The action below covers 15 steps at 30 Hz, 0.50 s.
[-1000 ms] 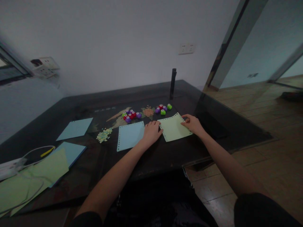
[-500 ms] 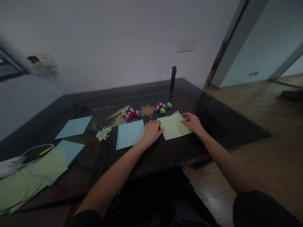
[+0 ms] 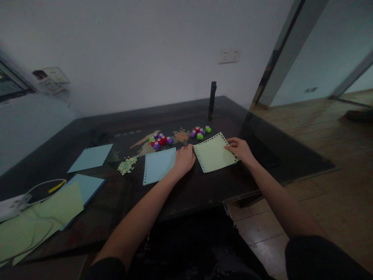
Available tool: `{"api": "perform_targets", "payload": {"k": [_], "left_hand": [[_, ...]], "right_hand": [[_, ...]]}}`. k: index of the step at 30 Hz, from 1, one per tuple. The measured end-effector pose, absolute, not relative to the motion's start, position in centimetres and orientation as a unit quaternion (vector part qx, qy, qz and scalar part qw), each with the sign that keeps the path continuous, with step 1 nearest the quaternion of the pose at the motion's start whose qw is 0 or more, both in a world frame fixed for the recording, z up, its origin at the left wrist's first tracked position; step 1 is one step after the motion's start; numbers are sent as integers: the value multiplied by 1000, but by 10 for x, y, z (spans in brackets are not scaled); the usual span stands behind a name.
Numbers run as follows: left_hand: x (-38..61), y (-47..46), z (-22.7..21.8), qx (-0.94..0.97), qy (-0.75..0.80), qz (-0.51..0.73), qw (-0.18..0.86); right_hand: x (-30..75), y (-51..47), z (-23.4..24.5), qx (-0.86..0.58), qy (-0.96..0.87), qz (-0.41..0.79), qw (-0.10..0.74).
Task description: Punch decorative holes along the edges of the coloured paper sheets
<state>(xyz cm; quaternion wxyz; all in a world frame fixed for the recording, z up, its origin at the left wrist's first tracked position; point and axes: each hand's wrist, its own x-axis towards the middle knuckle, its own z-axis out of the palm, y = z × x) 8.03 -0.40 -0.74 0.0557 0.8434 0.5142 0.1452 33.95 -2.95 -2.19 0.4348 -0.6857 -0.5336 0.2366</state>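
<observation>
A pale green sheet of paper [image 3: 215, 153] with holes punched along its edges is held near its right edge by my right hand [image 3: 239, 150], thumb and fingers closed on it. My left hand [image 3: 185, 158] rests beside its left edge, fingers forward and slightly bent, fingertips near the upper left corner; the thumb is hidden. That hand overlaps the right edge of a light blue sheet [image 3: 159, 165], also punched along its visible edges, lying on the dark table [image 3: 186, 198].
Behind the sheets are red, purple and green eye-topped puncher-like pieces [image 3: 160, 140] and a second group [image 3: 199, 132]. Paper bits [image 3: 127, 165] lie left. Further left are a blue sheet [image 3: 91, 157], stacked papers [image 3: 64, 202] and a cable [image 3: 43, 181]. A black upright object [image 3: 212, 101] stands behind.
My left hand has slid slightly left, off the green sheet's left side, uncovering its punched edge. The green sheet and my right hand have shifted slightly.
</observation>
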Motion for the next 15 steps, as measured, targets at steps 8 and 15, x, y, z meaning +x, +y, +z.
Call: {"api": "perform_targets", "payload": {"k": [8,15], "left_hand": [[86,15,-12,846,492,170,120],[83,21,-18,848,479,189,123]], "right_hand": [[336,-31,-21,-671,-503,275,471],[338,-32,-20,-670,-477,294,488]]}}
